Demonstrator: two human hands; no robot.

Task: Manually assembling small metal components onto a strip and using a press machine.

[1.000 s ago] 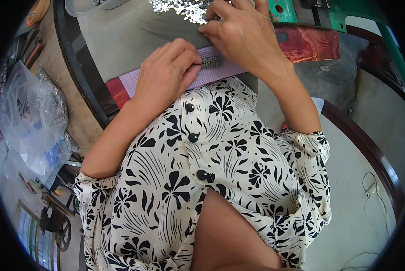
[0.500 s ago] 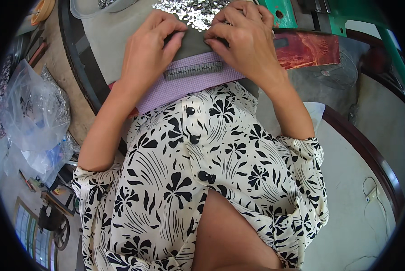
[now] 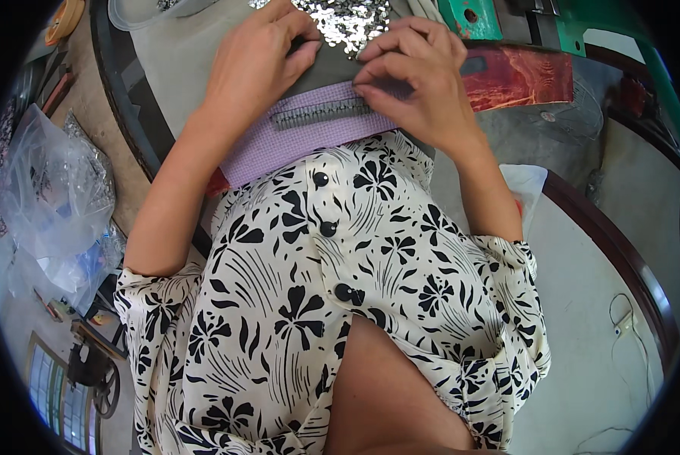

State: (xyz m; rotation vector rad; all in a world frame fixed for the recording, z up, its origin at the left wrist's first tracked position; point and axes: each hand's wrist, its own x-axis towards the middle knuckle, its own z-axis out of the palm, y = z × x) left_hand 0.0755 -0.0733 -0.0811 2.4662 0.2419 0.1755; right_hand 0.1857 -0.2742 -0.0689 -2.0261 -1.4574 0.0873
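A heap of small shiny silver pieces (image 3: 349, 24) lies at the far side of the work surface. On a lilac checked cloth (image 3: 252, 155) before me rests a grey slotted strip (image 3: 321, 114), with a row of small parts along it. My left hand (image 3: 260, 57) is bent at the left edge of the heap, its thumb and forefinger nearly together; whatever they pinch is too small to make out. Over the right end of the strip, my right hand (image 3: 427, 87) pinches with thumb and forefinger. Any piece between those fingertips is too small to name.
A clear plastic tub (image 3: 146, 17) stands at the far left. Green metal equipment (image 3: 470, 17) and a red patterned board (image 3: 522, 80) are at the far right. Clear plastic bags (image 3: 55, 189) hang or lie to the left. A dark wooden rim (image 3: 609, 243) curves at right.
My right hand has drawn back from the heap toward me, to the strip's right end. My left hand has shifted slightly away from me, toward the heap.
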